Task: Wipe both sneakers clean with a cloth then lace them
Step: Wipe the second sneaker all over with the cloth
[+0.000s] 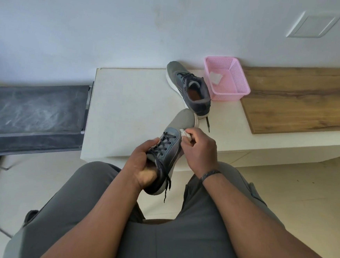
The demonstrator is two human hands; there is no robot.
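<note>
White wall fills the upper half of the head view, with a low white bench running along its foot and a wood-grain board laid over the bench's right part. On the bench a grey sneaker stands upright, toe toward the wall, black laces threaded, one lace end trailing off its heel onto the white surface. Just beside it on the right, touching or nearly so, sits a pink mesh basket holding a crumpled white wipe. A dark padded panel lies to the left of the bench.

Over the person's lap, clad in grey trousers, the second sneaker is held in the air, toe pointing away toward the bench, its black laces hanging loose past the heel. The left hand grips it at the heel end, fingers curled over the collar and tongue. The right hand, a dark band at its wrist, pinches a small white cloth in bent fingers and presses it against the right side of the upper.
</note>
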